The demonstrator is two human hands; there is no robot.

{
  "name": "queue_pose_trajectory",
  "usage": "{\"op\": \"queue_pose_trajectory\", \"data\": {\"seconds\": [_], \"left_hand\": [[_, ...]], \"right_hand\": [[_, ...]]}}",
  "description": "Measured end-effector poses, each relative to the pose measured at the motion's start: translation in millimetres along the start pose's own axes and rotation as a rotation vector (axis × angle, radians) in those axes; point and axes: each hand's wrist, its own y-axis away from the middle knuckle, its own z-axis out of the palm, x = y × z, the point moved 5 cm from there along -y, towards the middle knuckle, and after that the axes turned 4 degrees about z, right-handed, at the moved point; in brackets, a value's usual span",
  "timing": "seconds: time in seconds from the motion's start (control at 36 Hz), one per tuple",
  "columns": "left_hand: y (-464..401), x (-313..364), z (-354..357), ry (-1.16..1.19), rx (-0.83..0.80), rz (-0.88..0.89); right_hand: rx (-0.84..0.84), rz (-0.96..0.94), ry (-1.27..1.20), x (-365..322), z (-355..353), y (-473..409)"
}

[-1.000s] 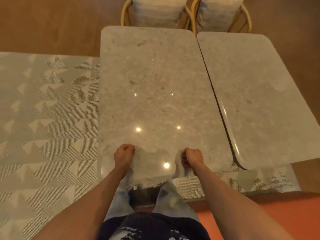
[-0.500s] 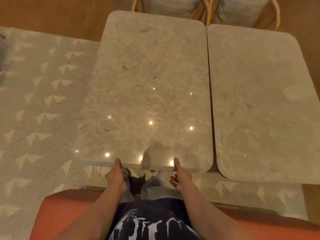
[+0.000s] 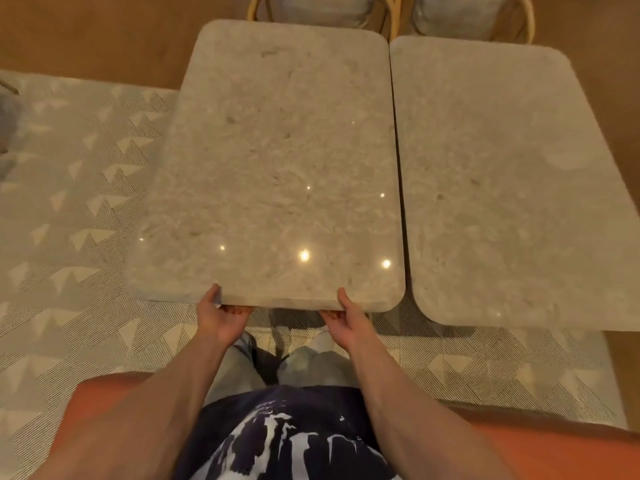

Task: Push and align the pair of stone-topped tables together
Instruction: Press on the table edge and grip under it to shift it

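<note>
Two pale stone-topped tables stand side by side. The left table [image 3: 277, 161] is straight ahead of me and the right table [image 3: 502, 188] lies beside it, a narrow dark gap running between their long edges. The right table's near edge reaches a little closer to me than the left one's. My left hand [image 3: 218, 315] grips the left table's near edge, thumb on top and fingers underneath. My right hand [image 3: 348, 317] holds the same edge further right, near the rounded corner, in the same way.
A patterned grey rug [image 3: 69, 202] covers the floor under and left of the tables. Two rattan chairs with cushions [image 3: 329, 8] [image 3: 460, 12] stand at the far side. An orange seat [image 3: 554, 445] is under me. Brown floor lies beyond.
My hands went from fists pressed on the top to gripping its near edge. The left table swung so the wedge gap to the right table closed to a narrow parallel slit.
</note>
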Motion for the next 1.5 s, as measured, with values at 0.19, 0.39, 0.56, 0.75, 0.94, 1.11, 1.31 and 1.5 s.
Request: {"op": "queue_pose_trajectory", "data": {"seconds": [0.19,0.39,0.56,0.75,0.94,1.11,1.31,1.5], "left_hand": [[10.2,-8.0,-0.8,0.016,-0.057,0.026],[14.8,-18.1,-8.3,-0.034,-0.044,0.039],[19.9,-18.8,-12.1,-0.051,-0.043,0.040],[25.0,-20.0,-18.5,-0.042,-0.040,0.008],[25.1,-13.1,-17.3,-0.066,0.016,-0.050],[21.9,23.2,-19.6,-0.883,0.149,-0.029],[26.6,100.4,85.2,-1.317,-0.029,0.292],[59.5,187.2,187.2,-1.073,-0.310,0.707]], "right_hand": [[-0.056,-0.035,0.015,-1.7,-6.5,1.7],[-0.024,-0.062,0.016,-7.2,-17.9,3.8],[-0.007,-0.080,0.026,-1.9,-22.8,5.7],[-0.013,-0.078,0.009,1.1,-28.8,9.4],[0.018,-0.052,0.161,-3.6,-26.6,15.6],[0.259,0.063,0.986,-33.2,-39.8,35.1],[0.067,-0.170,1.349,-20.0,113.9,45.3],[-0.321,-0.552,1.296,57.6,288.6,67.1]]}}
